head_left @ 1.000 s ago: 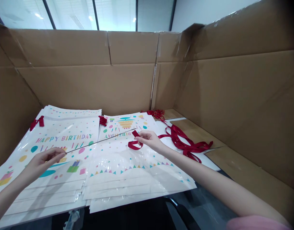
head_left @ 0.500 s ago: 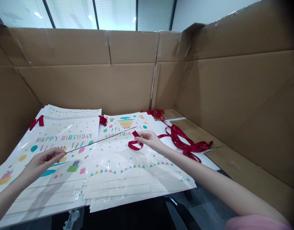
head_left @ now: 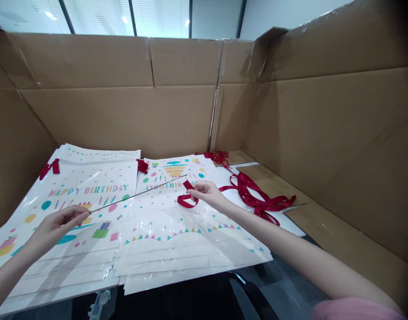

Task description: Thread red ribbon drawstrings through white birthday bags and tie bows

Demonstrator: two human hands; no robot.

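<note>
My left hand pinches one end of a thin dark rod, which slants up and right across the printed sheets. The rod's far tip is close to the ribbon end but looks apart from it. In my right hand a red ribbon is pinched between thumb and fingers. Its short flat end sticks up, and a loop hangs below my fingertips. Beneath both hands lie stacks of glossy white plastic sheets with party prints: a left stack reading "HAPPY BIRTHDAY" and a right stack turned upside down.
More red ribbon lies loosely piled to the right, with a red stringy tangle behind. Red ribbon bundles sit on the left stack's top corners. Cardboard walls enclose the back and sides. A dark chair part is below the table edge.
Both hands keep their grips and hold nearly still. The view has shifted very slightly; the rod and ribbon stay in almost the same place.
</note>
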